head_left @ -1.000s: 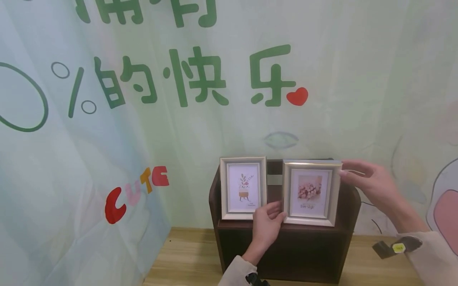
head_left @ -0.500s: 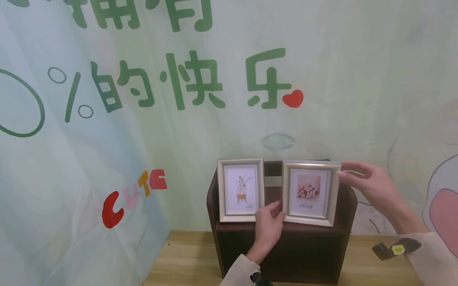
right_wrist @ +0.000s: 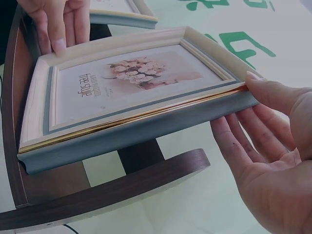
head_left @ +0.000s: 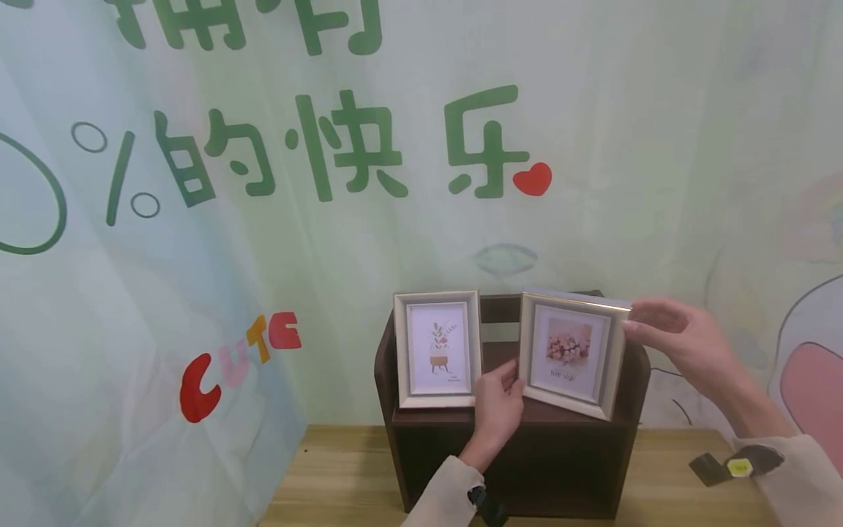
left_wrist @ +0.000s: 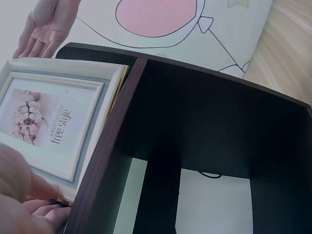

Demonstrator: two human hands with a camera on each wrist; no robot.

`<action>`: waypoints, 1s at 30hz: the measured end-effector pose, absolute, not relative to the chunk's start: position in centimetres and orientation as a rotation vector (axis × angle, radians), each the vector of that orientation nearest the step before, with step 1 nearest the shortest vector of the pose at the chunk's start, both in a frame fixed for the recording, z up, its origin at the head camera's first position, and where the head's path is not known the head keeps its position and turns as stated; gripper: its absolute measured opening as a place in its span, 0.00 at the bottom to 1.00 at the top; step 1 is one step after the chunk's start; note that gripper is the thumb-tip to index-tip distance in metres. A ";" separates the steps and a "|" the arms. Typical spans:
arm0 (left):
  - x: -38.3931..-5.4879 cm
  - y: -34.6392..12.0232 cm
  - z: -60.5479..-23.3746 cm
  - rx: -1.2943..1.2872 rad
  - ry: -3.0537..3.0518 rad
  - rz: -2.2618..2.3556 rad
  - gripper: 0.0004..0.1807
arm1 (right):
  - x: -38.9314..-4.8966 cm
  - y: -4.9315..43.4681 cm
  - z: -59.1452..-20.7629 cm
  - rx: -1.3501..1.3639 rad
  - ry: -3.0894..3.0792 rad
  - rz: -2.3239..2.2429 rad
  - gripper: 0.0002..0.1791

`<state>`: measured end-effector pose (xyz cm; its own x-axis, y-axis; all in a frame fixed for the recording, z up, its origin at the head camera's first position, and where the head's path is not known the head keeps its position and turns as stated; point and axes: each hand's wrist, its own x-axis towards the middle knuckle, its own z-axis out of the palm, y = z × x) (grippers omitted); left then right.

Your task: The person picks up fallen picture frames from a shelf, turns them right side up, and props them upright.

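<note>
1. While the left hand (head_left: 498, 410) pinches its lower left edge, a cream rectangular wooden-looking pink-flower frame (head_left: 571, 353) tilts at the right of the dark-brown wooden shelf (head_left: 454, 418)
2. Right hand (head_left: 691, 351) pinches its upper right corner, likely for balance
3. Cream rectangular potted-plant frame (head_left: 437, 350) stands alongside, seemingly for display

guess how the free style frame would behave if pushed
The free style frame is probably stiff: its sides look straight between the left hand and right hand. Shallow for its height, it might tip. Its shiny gold edge could be slippery.
</note>
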<state>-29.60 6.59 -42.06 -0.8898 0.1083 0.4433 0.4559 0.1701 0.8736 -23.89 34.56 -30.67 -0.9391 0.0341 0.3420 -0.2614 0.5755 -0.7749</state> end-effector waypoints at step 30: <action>-33.0 9.0 -40.8 -0.513 -2.249 -1.625 0.17 | -23.9 31.2 -30.6 0.374 -2.512 1.338 0.14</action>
